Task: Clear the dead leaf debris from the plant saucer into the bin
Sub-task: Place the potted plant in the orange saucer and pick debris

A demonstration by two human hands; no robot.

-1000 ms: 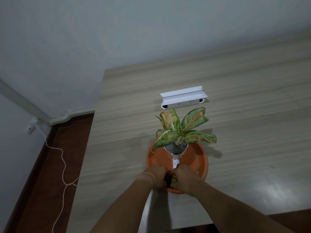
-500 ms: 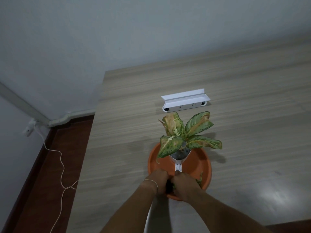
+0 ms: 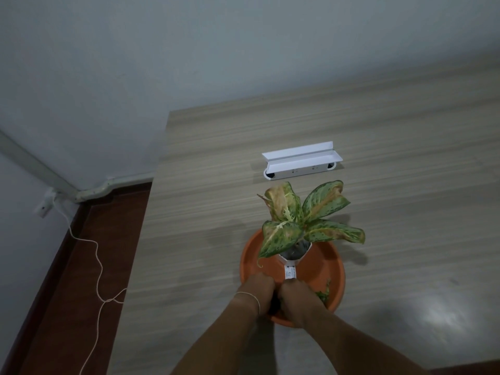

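An orange plant saucer (image 3: 328, 259) sits on the wooden table near its front edge. In its middle stands a small white pot (image 3: 295, 257) holding a green and yellow spotted plant (image 3: 305, 217). My left hand (image 3: 258, 290) and my right hand (image 3: 296, 297) press side by side into the near part of the saucer. Their fingers curl down around a dark clump of leaf debris between them. More green leaf debris (image 3: 324, 293) lies in the saucer just right of my right hand. No bin is in view.
A white open box-like tray (image 3: 300, 163) lies on the table (image 3: 216, 212) behind the plant. The table's left edge drops to a brown floor (image 3: 67, 280) where a thin white cable (image 3: 98, 266) runs to a wall socket.
Both hands have stayed pressed together at the saucer's near rim. The view has tilted a little, so the plant sits lower in frame. Green debris now shows beside my right hand.
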